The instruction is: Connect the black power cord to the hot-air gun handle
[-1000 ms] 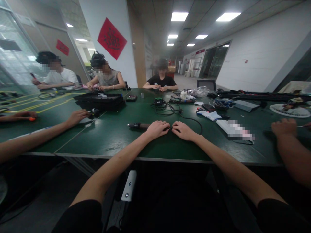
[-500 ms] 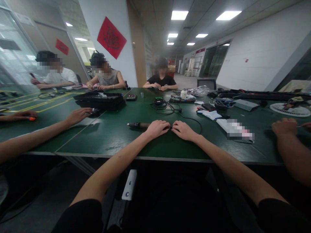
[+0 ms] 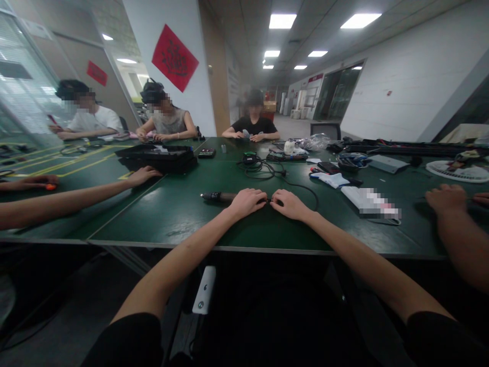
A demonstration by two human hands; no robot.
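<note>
Person's left hand (image 3: pixel 249 203): fingers curled down, closed over rear of dark screwdriver (image 3: pixel 214 197); screwdriver lying flat on green table (image 3: pixel 183 224), tip toward left. Right hand (image 3: pixel 289 204): fingers bent inward, fingertips just beside those of left hand, at small dark part (image 3: pixel 269 201); cannot tell whether part is gripped. Black cord (image 3: pixel 315 196) curving across table beyond right hand. White packet (image 3: pixel 349 199) farther right. Co-worker's hand (image 3: pixel 144 175) flat on table near black tray (image 3: pixel 156 162).
</note>
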